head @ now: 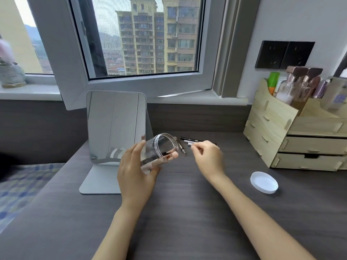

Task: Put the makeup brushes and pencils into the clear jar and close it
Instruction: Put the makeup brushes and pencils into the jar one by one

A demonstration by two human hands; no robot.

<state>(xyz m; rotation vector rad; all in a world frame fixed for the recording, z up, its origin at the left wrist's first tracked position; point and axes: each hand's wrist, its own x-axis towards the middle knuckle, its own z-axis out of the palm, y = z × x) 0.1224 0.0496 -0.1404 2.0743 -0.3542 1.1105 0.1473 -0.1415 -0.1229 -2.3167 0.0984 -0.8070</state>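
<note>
My left hand (135, 171) grips the clear jar (161, 147), tilted above the desk with its open mouth toward the right. Inside it lies at least one brush with a rose-gold ferrule (167, 156). My right hand (208, 156) is just right of the jar's mouth, its fingertips pinched on the end of a silver-tipped pencil (189, 144) that lies among a few dark pencils (189, 139) on the desk. Another small pencil (182, 148) rests beside the jar. The jar's white lid (264, 182) lies flat on the desk at the right.
A standing mirror (116, 128) is right behind the jar, on the left. A wooden drawer organiser (293, 139) with bottles fills the back right corner. The dark wooden desk (187, 212) stretches toward me; a checked bedcover (22, 184) lies at the left.
</note>
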